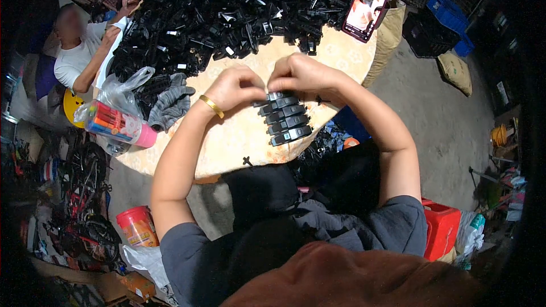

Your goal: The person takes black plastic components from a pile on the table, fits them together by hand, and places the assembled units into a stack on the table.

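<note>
Several black plastic parts (289,121) lie side by side in a short row on the patterned cream tablecloth (227,142), in front of me. At the row's far end, the fingertips of both hands nearly meet. My left hand (233,87), with a gold-coloured bracelet at the wrist, is closed in a pinch; what lies between its fingers is hidden. My right hand (300,74) is also closed, its thumb and fingers on the farthest black part (278,96). One small black cross-shaped piece (246,161) rests alone near the table's front edge.
A large heap of black plastic parts (227,11) covers the far table. A lit phone (365,11) stands at right. Grey gloves (170,104), a clear bag (128,85) and a tub of coloured pens (116,124) lie left. A person (79,51) sits at far left.
</note>
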`<state>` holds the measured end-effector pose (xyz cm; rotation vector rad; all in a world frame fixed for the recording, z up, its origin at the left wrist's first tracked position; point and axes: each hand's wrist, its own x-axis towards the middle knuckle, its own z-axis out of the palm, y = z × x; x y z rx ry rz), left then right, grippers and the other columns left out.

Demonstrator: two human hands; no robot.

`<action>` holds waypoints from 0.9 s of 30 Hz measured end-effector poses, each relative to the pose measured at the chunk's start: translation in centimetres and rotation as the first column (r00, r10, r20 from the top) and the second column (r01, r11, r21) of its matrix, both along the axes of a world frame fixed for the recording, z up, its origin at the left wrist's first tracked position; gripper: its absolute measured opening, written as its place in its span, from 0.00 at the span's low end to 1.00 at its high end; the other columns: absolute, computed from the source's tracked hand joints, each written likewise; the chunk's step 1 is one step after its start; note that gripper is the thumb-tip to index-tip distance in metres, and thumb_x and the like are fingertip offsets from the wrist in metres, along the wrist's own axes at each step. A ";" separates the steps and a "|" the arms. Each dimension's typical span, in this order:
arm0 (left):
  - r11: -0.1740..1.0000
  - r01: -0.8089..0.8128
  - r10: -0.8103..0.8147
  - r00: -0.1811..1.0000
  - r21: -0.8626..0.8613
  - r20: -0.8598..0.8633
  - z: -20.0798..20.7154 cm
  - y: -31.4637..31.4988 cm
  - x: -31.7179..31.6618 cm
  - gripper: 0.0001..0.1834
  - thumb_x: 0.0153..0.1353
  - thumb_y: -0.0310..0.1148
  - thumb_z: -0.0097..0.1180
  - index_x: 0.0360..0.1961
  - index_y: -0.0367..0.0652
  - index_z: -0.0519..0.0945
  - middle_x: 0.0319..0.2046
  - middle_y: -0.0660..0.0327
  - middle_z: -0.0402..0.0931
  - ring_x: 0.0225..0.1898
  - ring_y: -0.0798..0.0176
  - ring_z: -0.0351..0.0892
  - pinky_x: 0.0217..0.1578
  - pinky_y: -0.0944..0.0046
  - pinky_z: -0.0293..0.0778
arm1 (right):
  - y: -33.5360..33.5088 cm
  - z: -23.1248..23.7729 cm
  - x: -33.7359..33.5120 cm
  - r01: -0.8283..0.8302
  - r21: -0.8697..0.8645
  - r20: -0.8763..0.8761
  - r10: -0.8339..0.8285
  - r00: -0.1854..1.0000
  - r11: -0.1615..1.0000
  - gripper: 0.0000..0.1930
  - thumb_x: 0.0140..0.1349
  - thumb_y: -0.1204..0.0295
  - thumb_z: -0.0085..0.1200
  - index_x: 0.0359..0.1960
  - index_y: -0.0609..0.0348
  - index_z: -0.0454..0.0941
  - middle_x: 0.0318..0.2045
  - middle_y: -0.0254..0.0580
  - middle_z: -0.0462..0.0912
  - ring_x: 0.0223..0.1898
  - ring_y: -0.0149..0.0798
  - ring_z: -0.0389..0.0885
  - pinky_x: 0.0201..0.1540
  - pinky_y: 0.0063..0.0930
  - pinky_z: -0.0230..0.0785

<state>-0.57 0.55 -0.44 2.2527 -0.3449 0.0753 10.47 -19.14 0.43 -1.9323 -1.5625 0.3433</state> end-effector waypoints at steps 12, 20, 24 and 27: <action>0.370 -0.775 0.491 0.631 0.512 0.601 -1.8 5.0 2.3 0.13 0.47 0.33 0.62 0.34 0.42 0.79 0.36 0.58 0.74 0.43 0.53 0.68 0.43 0.55 0.64 | 0.5 -2.6 5.0 0.292 0.293 0.734 -0.410 0.542 0.911 0.07 0.49 0.67 0.52 0.26 0.55 0.79 0.27 0.38 0.74 0.34 0.41 0.74 0.36 0.33 0.64; 0.624 -0.645 0.412 0.752 0.442 0.515 -1.3 2.2 0.1 0.08 0.44 0.28 0.61 0.25 0.40 0.75 0.28 0.53 0.74 0.33 0.48 0.73 0.35 0.52 0.69 | -0.6 0.6 -0.2 0.186 0.048 0.594 -0.178 0.785 0.981 0.07 0.43 0.76 0.54 0.27 0.62 0.78 0.25 0.44 0.74 0.33 0.48 0.76 0.35 0.38 0.69; 0.855 -0.416 0.282 0.873 0.309 0.397 -0.6 -0.5 -0.7 0.08 0.45 0.26 0.60 0.29 0.39 0.77 0.29 0.52 0.72 0.35 0.47 0.72 0.38 0.54 0.70 | -1.5 1.3 -0.5 0.123 -0.055 0.367 -0.094 0.925 0.991 0.13 0.47 0.77 0.55 0.37 0.62 0.78 0.33 0.48 0.74 0.38 0.50 0.76 0.40 0.39 0.70; 0.904 -0.336 0.199 0.879 0.266 0.433 -0.2 -1.2 -1.0 0.16 0.44 0.26 0.62 0.38 0.39 0.76 0.29 0.51 0.72 0.34 0.47 0.73 0.38 0.55 0.70 | -1.9 1.3 0.3 0.090 -0.083 0.300 -0.061 0.952 0.992 0.13 0.48 0.79 0.54 0.38 0.63 0.78 0.33 0.49 0.75 0.39 0.51 0.75 0.41 0.39 0.69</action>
